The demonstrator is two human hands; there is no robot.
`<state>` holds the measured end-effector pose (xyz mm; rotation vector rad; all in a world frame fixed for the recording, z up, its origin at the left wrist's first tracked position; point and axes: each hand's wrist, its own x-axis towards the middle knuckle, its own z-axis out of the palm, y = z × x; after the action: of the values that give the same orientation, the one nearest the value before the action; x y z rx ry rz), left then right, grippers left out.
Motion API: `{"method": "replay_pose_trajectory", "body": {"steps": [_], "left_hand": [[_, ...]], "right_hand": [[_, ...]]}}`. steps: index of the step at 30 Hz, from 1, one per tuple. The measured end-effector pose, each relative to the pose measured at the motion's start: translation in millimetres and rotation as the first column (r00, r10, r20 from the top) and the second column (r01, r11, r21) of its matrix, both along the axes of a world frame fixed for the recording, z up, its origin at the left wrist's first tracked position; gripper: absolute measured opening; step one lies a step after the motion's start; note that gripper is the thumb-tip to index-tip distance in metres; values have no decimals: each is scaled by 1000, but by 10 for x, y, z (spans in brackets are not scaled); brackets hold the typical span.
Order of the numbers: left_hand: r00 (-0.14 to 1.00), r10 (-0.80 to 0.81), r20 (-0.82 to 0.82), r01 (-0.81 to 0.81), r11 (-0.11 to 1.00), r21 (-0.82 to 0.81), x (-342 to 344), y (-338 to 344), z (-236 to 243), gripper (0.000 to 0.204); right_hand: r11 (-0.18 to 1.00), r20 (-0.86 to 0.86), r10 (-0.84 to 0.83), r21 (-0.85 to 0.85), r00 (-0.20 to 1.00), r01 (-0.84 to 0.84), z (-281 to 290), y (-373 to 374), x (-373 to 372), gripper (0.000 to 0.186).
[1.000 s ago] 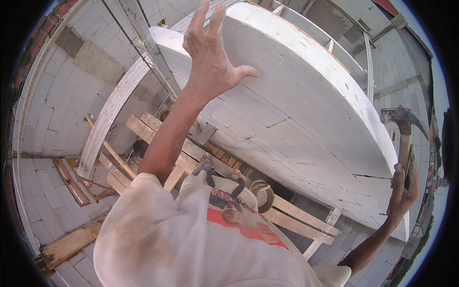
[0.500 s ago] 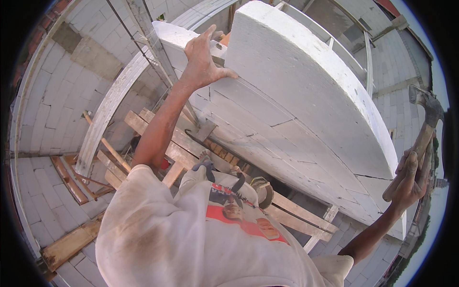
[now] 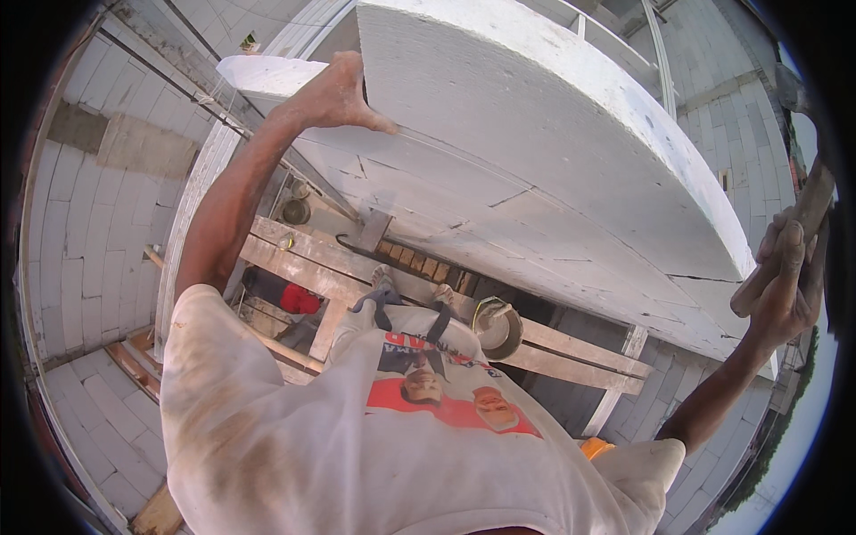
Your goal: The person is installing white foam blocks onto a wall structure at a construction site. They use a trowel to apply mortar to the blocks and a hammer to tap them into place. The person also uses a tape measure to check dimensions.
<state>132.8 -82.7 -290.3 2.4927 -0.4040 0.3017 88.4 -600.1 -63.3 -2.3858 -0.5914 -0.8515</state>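
Note:
A large white masonry block (image 3: 535, 107) with a curved, sloping top edge sits on the white block wall (image 3: 499, 201) in front of me. My left hand (image 3: 343, 96) grips the block's left end, thumb on the front face; its other fingers are mostly hidden behind the edge. At the far right my right hand (image 3: 789, 276) is closed around the wooden handle of a hammer (image 3: 813, 201). The hammer points upward, its head dim at the picture's dark rim. Another white piece (image 3: 267, 75) with a pointed end lies just left of my left hand.
Below me run wooden scaffold planks (image 3: 580, 367), with a bucket (image 3: 497, 328) on or beside them. Farther left, another bucket (image 3: 294, 211) stands lower down, and a red and dark shape (image 3: 299, 299) shows under the planks. A metal post and thin rods (image 3: 192, 94) rise at upper left.
My left hand, whose fingers were spread above the block's end, now wraps that end. The view has shifted, and the hammer in my right hand sits nearer the right rim.

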Motion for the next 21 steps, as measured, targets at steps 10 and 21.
{"method": "replay_pose_trajectory", "body": {"steps": [10,21], "left_hand": [[992,-94,81,98,994,-43,22,-88,128,75],[993,-109,-53,105,991,-81,-3,-110,225,85]], "right_hand": [[979,13,-74,-187,997,75,-13,48,45,25],[973,-5,34,-228,999,-34,-15,291,137,33]]}}
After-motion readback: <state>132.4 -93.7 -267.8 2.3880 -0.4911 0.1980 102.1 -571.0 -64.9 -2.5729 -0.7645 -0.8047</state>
